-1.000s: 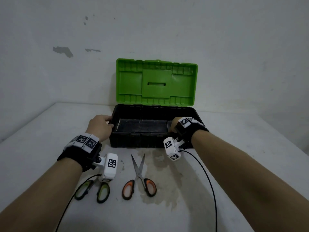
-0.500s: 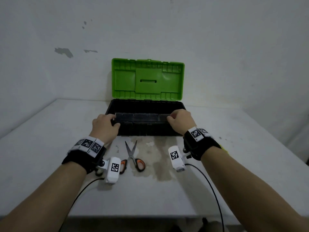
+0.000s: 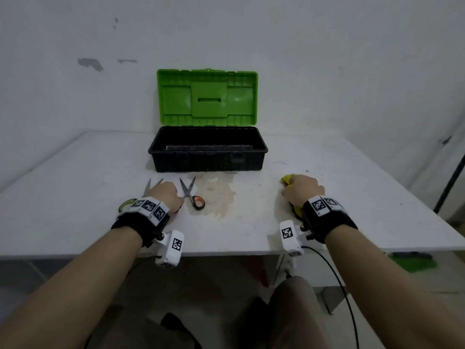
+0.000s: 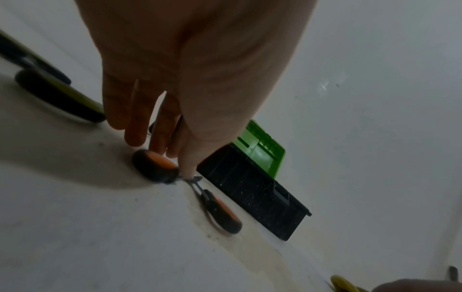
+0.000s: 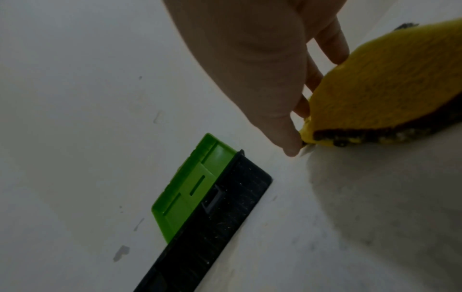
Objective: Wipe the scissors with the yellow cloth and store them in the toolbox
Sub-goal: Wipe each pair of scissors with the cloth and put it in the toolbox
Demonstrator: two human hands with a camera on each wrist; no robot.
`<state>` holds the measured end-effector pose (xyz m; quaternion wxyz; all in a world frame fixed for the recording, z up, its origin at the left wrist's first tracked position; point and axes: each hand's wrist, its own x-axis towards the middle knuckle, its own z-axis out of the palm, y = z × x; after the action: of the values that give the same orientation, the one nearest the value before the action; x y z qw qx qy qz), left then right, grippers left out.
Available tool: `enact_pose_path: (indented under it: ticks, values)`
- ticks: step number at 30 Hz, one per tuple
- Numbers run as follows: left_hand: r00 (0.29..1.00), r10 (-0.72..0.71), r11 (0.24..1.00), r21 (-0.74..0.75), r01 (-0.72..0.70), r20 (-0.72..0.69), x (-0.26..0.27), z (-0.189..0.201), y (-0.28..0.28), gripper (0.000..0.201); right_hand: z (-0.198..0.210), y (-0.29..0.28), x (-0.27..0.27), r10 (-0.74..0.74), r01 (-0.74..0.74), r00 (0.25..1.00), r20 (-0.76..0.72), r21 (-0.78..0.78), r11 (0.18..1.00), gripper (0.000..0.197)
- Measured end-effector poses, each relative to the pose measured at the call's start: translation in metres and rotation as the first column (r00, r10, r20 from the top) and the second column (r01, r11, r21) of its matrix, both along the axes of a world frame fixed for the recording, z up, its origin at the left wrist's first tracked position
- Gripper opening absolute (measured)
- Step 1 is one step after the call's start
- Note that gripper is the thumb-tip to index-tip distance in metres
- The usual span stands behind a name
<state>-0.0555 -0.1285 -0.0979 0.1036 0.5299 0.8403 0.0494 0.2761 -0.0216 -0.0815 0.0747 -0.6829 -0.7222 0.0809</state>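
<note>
The orange-handled scissors (image 3: pixel 193 196) lie half open on the white table (image 3: pixel 75 197), just in front of the toolbox. My left hand (image 3: pixel 163 193) reaches down on their left handle loop (image 4: pixel 155 165); in the left wrist view thumb and fingertips (image 4: pixel 160 146) pinch it. The green-handled scissors (image 3: pixel 150 185) lie partly under that wrist. My right hand (image 3: pixel 303 189) grips the yellow cloth (image 5: pixel 387 89) at the table's right, thumb at its edge. The black toolbox (image 3: pixel 207 161) stands open, its green lid (image 3: pixel 207 96) upright.
A brownish stain (image 3: pixel 217 197) marks the table between my hands. The table's front edge (image 3: pixel 226 253) runs just under both wrists. A dark pole (image 3: pixel 450 182) leans at the far right, and the wall stands right behind the toolbox.
Both hands have left the toolbox's front rim and drawn back. The left has come down on the orange scissors, the right on the yellow cloth. The head view has pulled back.
</note>
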Motion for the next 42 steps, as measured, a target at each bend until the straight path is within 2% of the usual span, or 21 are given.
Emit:
enact_pose_path:
  ticks: [5, 9, 12, 15, 17, 19, 21, 23, 25, 27, 28, 31, 32, 35, 39, 42]
  values:
    - [0.998, -0.005, 1.0, -0.003, 0.005, -0.057, 0.006, 0.003, 0.002, 0.023, -0.002, 0.019, -0.001, -0.072, 0.073, 0.989, 0.128, -0.005, 0.997, 0.035]
    - [1.0, -0.015, 1.0, 0.015, 0.015, -0.026, 0.011, 0.008, 0.003, 0.032, -0.005, 0.03, 0.002, -0.071, 0.08, 0.983, 0.168, -0.044, 0.996, 0.032]
    - [0.997, -0.006, 1.0, 0.031, 0.004, 0.078, 0.008, 0.009, 0.004, 0.033, -0.003, 0.035, 0.001, -0.087, 0.093, 0.98, 0.182, -0.025, 0.995, 0.018]
    - [0.964, 0.027, 0.994, 0.097, -0.054, 0.265, -0.003, 0.006, 0.001, 0.024, 0.001, 0.037, -0.001, -0.07, 0.069, 0.988, 0.137, 0.017, 0.998, 0.025]
    - [0.885, 0.039, 0.976, 0.171, -0.132, 0.464, -0.005, 0.001, -0.003, 0.016, 0.005, 0.035, -0.001, -0.023, 0.025, 0.999, -0.039, 0.052, 0.998, 0.018]
    - [0.751, 0.027, 0.943, 0.232, -0.238, 0.66, 0.001, -0.004, -0.01, 0.014, 0.01, 0.026, 0.001, 0.056, -0.042, 0.976, -0.212, 0.07, 0.997, 0.007]
    - [0.644, -0.003, 0.926, 0.244, -0.286, 0.765, 0.011, -0.008, -0.017, 0.015, 0.012, 0.016, -0.001, 0.141, -0.107, 0.923, -0.357, 0.113, 0.988, 0.006]
    - [0.524, -0.058, 0.928, 0.239, -0.285, 0.849, 0.025, -0.008, -0.026, 0.019, 0.014, 0.005, -0.008, 0.202, -0.156, 0.856, -0.476, 0.135, 0.978, 0.013]
    - [0.479, -0.132, 0.925, 0.281, -0.254, 0.868, 0.037, -0.007, -0.035, 0.023, 0.016, -0.006, -0.017, 0.211, -0.187, 0.792, -0.572, 0.102, 0.977, 0.027]
    - [0.53, -0.2, 0.911, 0.355, -0.208, 0.824, 0.046, -0.007, -0.04, 0.025, 0.021, -0.02, -0.027, 0.206, -0.247, 0.704, -0.68, 0.037, 0.968, 0.042]
    - [0.568, -0.224, 0.903, 0.388, -0.185, 0.792, 0.049, -0.008, -0.042, 0.025, 0.024, -0.028, -0.03, 0.212, -0.29, 0.662, -0.719, 0.016, 0.957, 0.043]
    - [0.64, -0.293, 0.873, 0.472, -0.124, 0.711, 0.057, -0.009, -0.042, 0.027, 0.029, -0.049, -0.04, 0.297, -0.424, 0.613, -0.732, 0.013, 0.906, 0.025]
    - [0.671, -0.308, 0.861, 0.498, -0.105, 0.674, 0.059, -0.01, -0.041, 0.027, 0.029, -0.054, -0.043, 0.328, -0.453, 0.602, -0.728, 0.026, 0.891, 0.027]
    - [0.74, -0.306, 0.84, 0.536, -0.086, 0.599, 0.066, -0.012, -0.04, 0.029, 0.024, -0.061, -0.05, 0.454, -0.514, 0.578, -0.678, 0.129, 0.848, 0.036]
    - [0.783, -0.292, 0.841, 0.538, -0.063, 0.549, 0.075, -0.016, -0.041, 0.028, 0.016, -0.061, -0.056, 0.669, -0.573, 0.55, -0.5, 0.356, 0.738, 0.01]
    - [0.791, -0.286, 0.849, 0.525, -0.051, 0.54, 0.081, -0.017, -0.043, 0.023, 0.011, -0.061, -0.057, 0.725, -0.613, 0.553, -0.411, 0.389, 0.688, 0.01]
